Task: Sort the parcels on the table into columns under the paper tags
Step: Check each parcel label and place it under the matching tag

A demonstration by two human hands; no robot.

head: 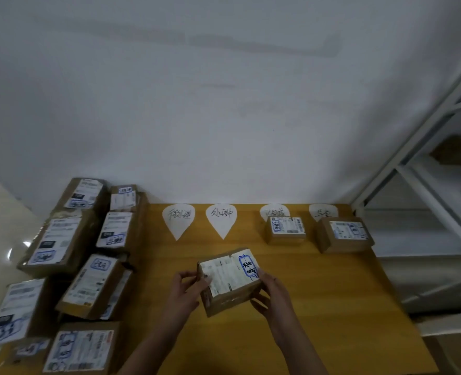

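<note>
Tabletop (332, 293): wood, paper tags (220, 219) along far edge.
Parcel (229, 280): tilted, mid-table, tags straight ahead.
Left hand (186, 288), right hand (270, 290): each grasps one side.

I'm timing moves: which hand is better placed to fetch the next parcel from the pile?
Probably left hand: the pile lies on its side; right hand is farther. Both grip a parcel.

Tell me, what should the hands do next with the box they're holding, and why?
Probably carry the held parcel forward and set it under whichever of the paper tags matches its blue-framed word. The left hand and right hand grip it above the table, not yet in any column. Which tag matches is too blurred to tell.
</note>
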